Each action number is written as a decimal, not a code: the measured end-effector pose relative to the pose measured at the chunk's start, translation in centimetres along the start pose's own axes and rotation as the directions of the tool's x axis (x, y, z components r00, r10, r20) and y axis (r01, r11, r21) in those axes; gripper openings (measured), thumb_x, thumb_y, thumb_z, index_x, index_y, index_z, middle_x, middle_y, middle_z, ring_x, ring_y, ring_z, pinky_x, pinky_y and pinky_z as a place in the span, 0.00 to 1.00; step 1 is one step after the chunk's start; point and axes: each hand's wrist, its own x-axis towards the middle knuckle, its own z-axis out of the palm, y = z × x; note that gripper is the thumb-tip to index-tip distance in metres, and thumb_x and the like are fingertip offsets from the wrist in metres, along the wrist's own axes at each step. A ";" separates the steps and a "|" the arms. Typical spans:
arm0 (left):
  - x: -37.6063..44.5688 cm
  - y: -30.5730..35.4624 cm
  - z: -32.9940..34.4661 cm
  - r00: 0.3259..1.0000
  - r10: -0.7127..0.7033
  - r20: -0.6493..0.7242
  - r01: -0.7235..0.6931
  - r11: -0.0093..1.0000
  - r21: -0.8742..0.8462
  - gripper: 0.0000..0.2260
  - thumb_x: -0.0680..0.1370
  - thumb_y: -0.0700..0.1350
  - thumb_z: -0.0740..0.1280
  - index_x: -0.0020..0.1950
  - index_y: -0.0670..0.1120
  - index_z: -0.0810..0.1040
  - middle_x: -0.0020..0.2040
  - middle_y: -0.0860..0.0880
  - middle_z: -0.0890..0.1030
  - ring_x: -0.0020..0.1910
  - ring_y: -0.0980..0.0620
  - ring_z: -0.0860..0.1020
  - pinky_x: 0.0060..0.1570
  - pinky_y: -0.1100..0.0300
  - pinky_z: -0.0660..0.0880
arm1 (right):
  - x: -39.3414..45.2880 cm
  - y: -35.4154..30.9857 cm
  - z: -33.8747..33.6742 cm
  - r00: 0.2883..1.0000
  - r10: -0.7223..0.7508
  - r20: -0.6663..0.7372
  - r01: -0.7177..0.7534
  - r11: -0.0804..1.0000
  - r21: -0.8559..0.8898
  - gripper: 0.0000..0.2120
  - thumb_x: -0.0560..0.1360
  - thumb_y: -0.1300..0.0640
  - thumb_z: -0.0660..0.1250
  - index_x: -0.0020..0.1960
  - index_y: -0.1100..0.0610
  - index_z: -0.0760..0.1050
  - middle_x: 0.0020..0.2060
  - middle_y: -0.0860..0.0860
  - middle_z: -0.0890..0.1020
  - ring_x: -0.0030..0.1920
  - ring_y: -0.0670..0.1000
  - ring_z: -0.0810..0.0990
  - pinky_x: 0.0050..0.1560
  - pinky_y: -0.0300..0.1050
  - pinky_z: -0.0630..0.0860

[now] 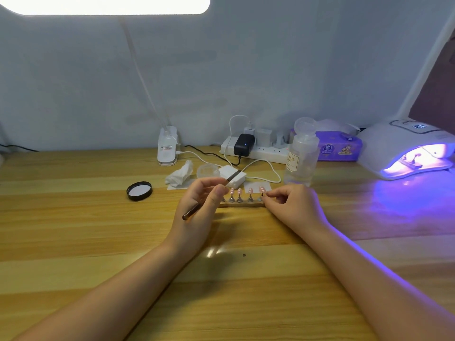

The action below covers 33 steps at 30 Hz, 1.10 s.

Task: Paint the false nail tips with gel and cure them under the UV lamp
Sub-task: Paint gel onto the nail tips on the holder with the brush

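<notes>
Several pink false nail tips (239, 191) stand on small metal stands along a wooden strip (242, 205) at the middle of the table. My left hand (197, 212) grips a thin dark brush (209, 199), its tip pointing up and right above the strip's left end. My right hand (290, 205) pinches the stand of the rightmost nail tip (262, 190). The white UV lamp (406, 148) at the far right glows violet, with another strip of stands inside it.
A black jar lid (139, 191), crumpled tissue (179, 174), small clear dish (208, 171) and white block (232, 177) lie behind the strip. A clear bottle (301, 153), power strip (256, 148), tissue pack (339, 146), lamp base (168, 148) and cables line the back.
</notes>
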 end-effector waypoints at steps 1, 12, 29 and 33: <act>0.0 0.1 0.0 1.000 0.004 0.004 -0.004 1.000 0.005 0.14 0.76 0.51 0.65 0.58 0.47 0.78 0.50 0.52 0.84 0.52 0.57 0.81 0.47 0.69 0.75 | -0.1 -0.1 -0.1 1.000 -0.006 -0.010 0.006 0.999 -0.035 0.05 0.70 0.49 0.72 0.42 0.50 0.84 0.29 0.44 0.78 0.33 0.44 0.76 0.38 0.41 0.76; -0.5 0.4 0.1 1.000 -0.004 0.022 0.003 1.000 0.017 0.11 0.77 0.50 0.65 0.57 0.47 0.79 0.51 0.49 0.83 0.54 0.52 0.81 0.53 0.57 0.78 | -0.5 -0.7 -0.9 0.996 -0.004 0.084 0.023 0.973 -0.228 0.12 0.71 0.43 0.69 0.49 0.48 0.82 0.31 0.42 0.76 0.40 0.48 0.79 0.42 0.45 0.78; -0.4 0.3 0.1 1.000 0.002 0.016 -0.003 1.000 0.020 0.11 0.78 0.52 0.66 0.56 0.48 0.79 0.49 0.51 0.83 0.52 0.51 0.82 0.53 0.54 0.79 | -1.5 -2.1 -0.3 0.988 -0.144 0.048 0.151 0.915 -0.373 0.13 0.75 0.45 0.63 0.47 0.51 0.83 0.34 0.46 0.82 0.37 0.51 0.80 0.38 0.45 0.78; -0.5 0.2 0.1 1.000 0.020 0.024 -0.021 0.999 0.032 0.11 0.77 0.53 0.65 0.55 0.49 0.79 0.49 0.51 0.84 0.52 0.52 0.82 0.52 0.57 0.79 | -1.1 -2.0 0.2 0.993 -0.111 0.039 0.116 0.890 -0.440 0.16 0.78 0.44 0.59 0.48 0.51 0.82 0.37 0.49 0.83 0.38 0.52 0.80 0.38 0.46 0.79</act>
